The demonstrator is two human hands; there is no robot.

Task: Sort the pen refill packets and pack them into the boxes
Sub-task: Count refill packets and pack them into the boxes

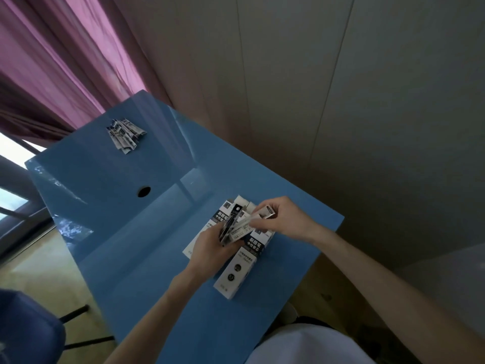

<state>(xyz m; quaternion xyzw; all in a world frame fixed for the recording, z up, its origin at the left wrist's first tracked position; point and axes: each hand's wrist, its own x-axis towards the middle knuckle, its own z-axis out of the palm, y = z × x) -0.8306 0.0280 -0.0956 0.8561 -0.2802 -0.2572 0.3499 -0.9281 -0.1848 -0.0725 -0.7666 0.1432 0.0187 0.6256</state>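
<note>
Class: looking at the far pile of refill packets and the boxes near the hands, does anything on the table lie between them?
Nothing visible does. Between the pile of packets and the boxes there is only bare blue table, apart from a small dark hole.

blue table [126, 258] with round hole [144, 191] | purple curtain [65, 61] | blue chair [26, 332] | panelled wall [341, 101]

left hand [210, 248] gripping, right hand [283, 219] pinching
</note>
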